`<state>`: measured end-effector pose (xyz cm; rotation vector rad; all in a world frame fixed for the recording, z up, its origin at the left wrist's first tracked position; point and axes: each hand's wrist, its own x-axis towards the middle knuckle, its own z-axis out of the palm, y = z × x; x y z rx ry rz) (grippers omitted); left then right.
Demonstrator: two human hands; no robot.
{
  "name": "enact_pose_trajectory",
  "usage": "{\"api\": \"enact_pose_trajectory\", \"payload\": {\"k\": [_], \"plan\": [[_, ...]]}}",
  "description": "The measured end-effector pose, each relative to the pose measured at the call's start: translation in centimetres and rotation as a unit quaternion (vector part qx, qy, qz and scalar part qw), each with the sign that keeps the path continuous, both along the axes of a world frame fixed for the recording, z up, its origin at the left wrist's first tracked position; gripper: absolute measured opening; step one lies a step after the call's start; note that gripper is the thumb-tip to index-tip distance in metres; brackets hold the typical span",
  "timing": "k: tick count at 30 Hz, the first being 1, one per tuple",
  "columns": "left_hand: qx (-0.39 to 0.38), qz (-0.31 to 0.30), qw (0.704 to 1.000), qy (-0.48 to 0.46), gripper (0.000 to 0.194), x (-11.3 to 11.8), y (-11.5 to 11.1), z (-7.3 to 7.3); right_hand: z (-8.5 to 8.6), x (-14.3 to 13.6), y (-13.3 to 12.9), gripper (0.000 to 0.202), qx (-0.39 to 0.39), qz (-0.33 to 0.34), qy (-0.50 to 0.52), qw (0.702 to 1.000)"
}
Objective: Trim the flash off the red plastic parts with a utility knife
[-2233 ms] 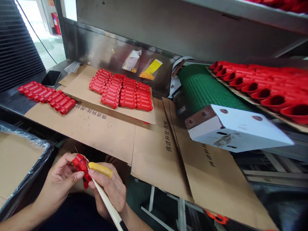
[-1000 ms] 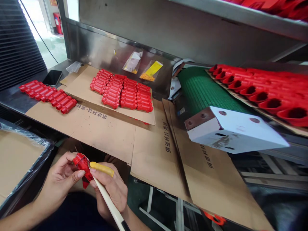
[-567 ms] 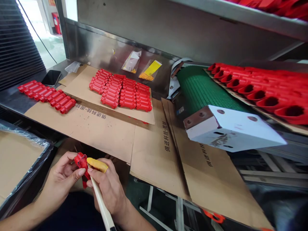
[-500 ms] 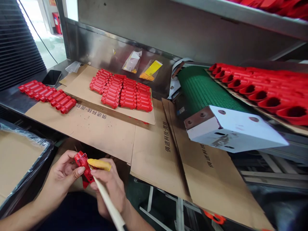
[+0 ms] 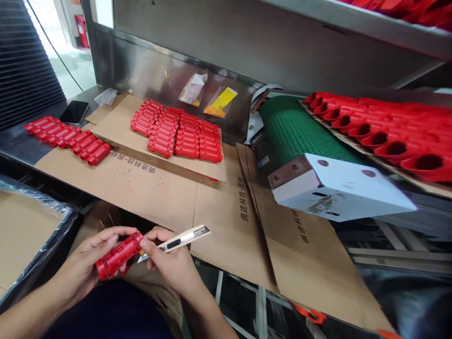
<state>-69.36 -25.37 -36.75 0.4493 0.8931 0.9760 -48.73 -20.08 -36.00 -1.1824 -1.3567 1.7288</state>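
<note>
A red plastic tubular part [image 5: 118, 255] lies tilted across the fingers of my left hand [image 5: 92, 252], its recessed side facing up. My left hand is closed around it from the left. With its thumb at the part's upper right end, my right hand [image 5: 169, 256] also grips a utility knife [image 5: 185, 238]. The knife's handle points up and right, and its blade [image 5: 143, 257] sticks out below my fingers, close beside the part. A bit of yellow covering shows on my right hand's finger, mostly hidden.
Red parts [image 5: 176, 132] stand in rows on a cardboard sheet [image 5: 122, 136], with another row [image 5: 67, 139] at left. A green conveyor belt [image 5: 303, 127] with a white end bracket [image 5: 339, 188] carries more red parts [image 5: 391, 127]. A phone [image 5: 75, 113] and plastic-lined box [image 5: 31, 226] are left.
The red part has turned from steep to a flatter slant, lower left. The knife has swung round: its handle now points up-right instead of down, its blade away from the part's middle.
</note>
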Motion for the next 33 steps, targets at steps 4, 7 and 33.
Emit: {"api": "enact_pose_trajectory", "payload": {"k": [4, 7, 33], "plan": [[0.107, 0.037, 0.993, 0.045, 0.07, -0.3, -0.2, -0.1, -0.5, -0.7, -0.2, 0.056, -0.108, -0.017, 0.08, 0.991], [0.142, 0.078, 0.977, 0.14, 0.044, -0.1, 0.0, -0.3, -0.5, -1.0, -0.6, 0.055, -0.088, -0.072, 0.084, 0.99], [0.122, 0.163, 0.978, 0.044, 0.035, 0.1, 0.9, -0.8, -2.0, 1.5, -1.4, 0.007, 0.234, -0.064, -0.112, 0.964]]}}
